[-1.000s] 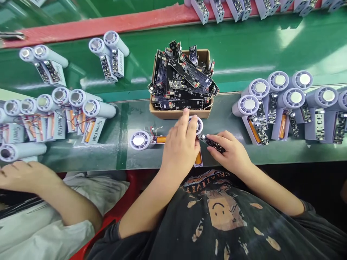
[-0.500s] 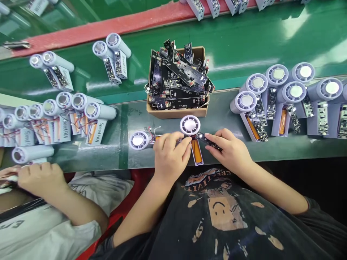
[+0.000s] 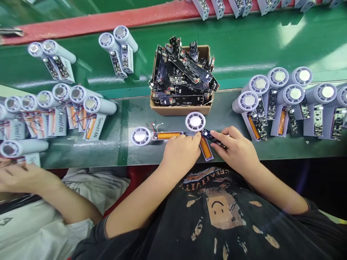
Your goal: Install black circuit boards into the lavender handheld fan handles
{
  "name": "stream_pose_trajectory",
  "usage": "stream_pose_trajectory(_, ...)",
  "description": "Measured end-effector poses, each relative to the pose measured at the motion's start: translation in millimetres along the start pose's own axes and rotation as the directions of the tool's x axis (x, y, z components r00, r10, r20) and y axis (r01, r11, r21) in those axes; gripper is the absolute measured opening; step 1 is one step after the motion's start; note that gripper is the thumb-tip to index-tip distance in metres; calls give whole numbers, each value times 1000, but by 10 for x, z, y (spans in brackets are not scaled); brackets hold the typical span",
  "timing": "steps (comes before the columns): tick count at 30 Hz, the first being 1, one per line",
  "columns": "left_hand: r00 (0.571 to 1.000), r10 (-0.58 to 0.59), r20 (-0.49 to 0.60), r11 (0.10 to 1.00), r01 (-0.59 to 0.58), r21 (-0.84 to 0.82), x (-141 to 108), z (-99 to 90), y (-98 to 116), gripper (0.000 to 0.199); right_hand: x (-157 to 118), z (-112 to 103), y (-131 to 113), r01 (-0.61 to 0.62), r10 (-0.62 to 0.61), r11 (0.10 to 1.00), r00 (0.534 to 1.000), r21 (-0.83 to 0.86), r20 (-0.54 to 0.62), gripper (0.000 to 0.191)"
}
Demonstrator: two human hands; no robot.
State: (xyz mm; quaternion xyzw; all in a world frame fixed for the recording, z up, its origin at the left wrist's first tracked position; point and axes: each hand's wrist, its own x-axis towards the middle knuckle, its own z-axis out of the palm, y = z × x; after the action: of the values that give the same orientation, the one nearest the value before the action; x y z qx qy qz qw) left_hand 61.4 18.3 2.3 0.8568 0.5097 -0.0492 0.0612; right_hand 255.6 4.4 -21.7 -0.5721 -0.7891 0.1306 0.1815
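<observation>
A lavender handheld fan [image 3: 195, 122] lies in front of me, its round end away from me and its open handle showing an orange battery [image 3: 205, 148]. My right hand [image 3: 236, 147] grips a narrow black circuit board [image 3: 215, 139] between thumb and fingers, one end of it close to the top of the handle. Closed in a pinch at that same spot, my left hand [image 3: 182, 151] covers whatever its fingertips hold. Left of it, a second open fan [image 3: 141, 136] lies on its side, with loose wires and its own orange battery.
Behind the fan stands a cardboard box [image 3: 181, 110] heaped with black circuit boards. Several fans with boards [image 3: 258, 84] stand to the right; others with exposed wires [image 3: 99, 105] stand left. A co-worker's hand [image 3: 29, 178] is at the lower left. A red strip [image 3: 108, 22] crosses the back.
My left hand has shifted right, closer to the board, uncovering the second fan's battery. The fan's handle now slants more to the right. My right hand still grips the board.
</observation>
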Motion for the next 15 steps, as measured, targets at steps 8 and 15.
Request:
stream_pose_trajectory(8,919,140,-369,983,-173,-58,-49,-138,-220,43,-15,-86,75,-37,33,996,998,77,54,31)
stream_pose_trajectory(15,939,236,-249,966,-255,-43,173,-90,-185,35,-69,-220,72,-3,-22,993,978,120,209,31)
